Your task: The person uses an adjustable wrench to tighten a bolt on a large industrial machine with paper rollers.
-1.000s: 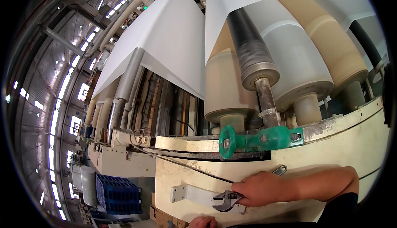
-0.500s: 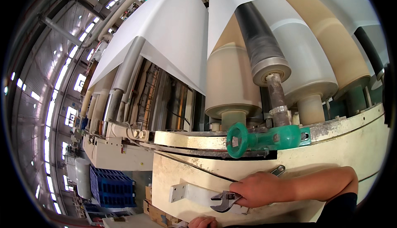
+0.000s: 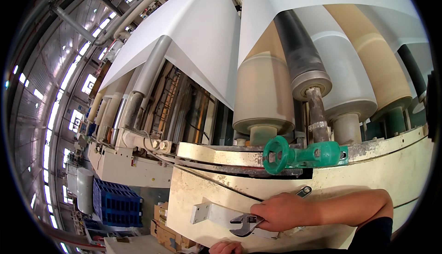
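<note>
My right hand (image 3: 286, 211) is wrapped round the handle of a metal adjustable wrench (image 3: 245, 223). The wrench's jaws stick out to the left of my fist, and its holed handle end shows above and to the right of it. Beneath the wrench lies the cream machine frame (image 3: 350, 187), with a white bracket (image 3: 200, 213) fixed on it just left of the jaws. At the lower edge of the picture my left hand (image 3: 225, 247) shows only in part. Its fingers are curled together, and whatever they may grip is hidden.
Beyond the wrench, a green handwheel (image 3: 275, 155) juts out from the frame. Large rollers, including a black roller (image 3: 301, 47), stand behind it, with a white web (image 3: 202, 33) stretched across. Blue pallets (image 3: 117, 205) and cardboard boxes (image 3: 168, 233) are on the floor at left.
The view has shifted slightly, so the machine sits a little farther right. My right hand and the wrench have moved slightly left over the frame, still gripped. My left hand looks much the same.
</note>
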{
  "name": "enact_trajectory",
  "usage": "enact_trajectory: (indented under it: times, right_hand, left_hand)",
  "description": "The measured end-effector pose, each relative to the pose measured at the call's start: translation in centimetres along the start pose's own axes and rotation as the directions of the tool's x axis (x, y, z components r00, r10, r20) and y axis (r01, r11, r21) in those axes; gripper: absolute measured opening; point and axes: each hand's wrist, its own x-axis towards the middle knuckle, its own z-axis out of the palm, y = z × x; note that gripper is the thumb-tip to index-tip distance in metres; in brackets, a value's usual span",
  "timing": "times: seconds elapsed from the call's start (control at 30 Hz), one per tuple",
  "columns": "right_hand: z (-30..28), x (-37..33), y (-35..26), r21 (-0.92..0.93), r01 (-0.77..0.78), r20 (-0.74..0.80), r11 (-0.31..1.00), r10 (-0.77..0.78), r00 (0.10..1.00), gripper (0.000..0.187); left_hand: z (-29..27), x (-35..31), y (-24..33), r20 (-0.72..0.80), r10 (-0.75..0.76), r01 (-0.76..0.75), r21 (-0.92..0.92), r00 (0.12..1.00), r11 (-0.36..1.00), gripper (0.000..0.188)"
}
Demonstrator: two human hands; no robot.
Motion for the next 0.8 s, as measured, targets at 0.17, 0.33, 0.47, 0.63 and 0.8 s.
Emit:
enact_trajectory:
  times: [0.17,0.33,0.47,0.63,0.8]
  right_hand:
    - [-0.2,0.0,0.0,-0.011,-0.007,0.002,1.0,0.007,1.0,0.024]
    - [-0.2,-0.2,-0.1,-0.013,-0.034,0.02,0.999,0.034,0.999,0.024]
    - [-0.2,-0.2,0.0,0.004,-0.02,0.001,1.0,0.02,1.0,0.024]
    - [0.5,0.2,0.4,-0.013,0.026,-0.097,1.0,-0.027,0.995,0.024]
    - [0.4,1.1,0.3,-0.038,0.037,-0.123,0.999,-0.042,0.992,0.024]
  left_hand:
    - [0.3,-1.0,-1.8,0.071,-0.183,0.189,-0.082,0.981,0.979,0.046]
    - [0.4,-1.1,-2.2,0.05,-0.078,0.082,-0.074,0.996,0.994,0.044]
    - [-0.1,-0.7,-1.6,0.225,-0.245,0.31,-0.325,0.943,0.893,0.04]
    - [1.4,-2.7,-5.4,0.048,-0.137,0.145,-0.267,0.989,0.953,0.039]
    - [1.3,-2.0,-4.3,0.019,-0.104,0.106,-0.239,0.994,0.965,0.038]
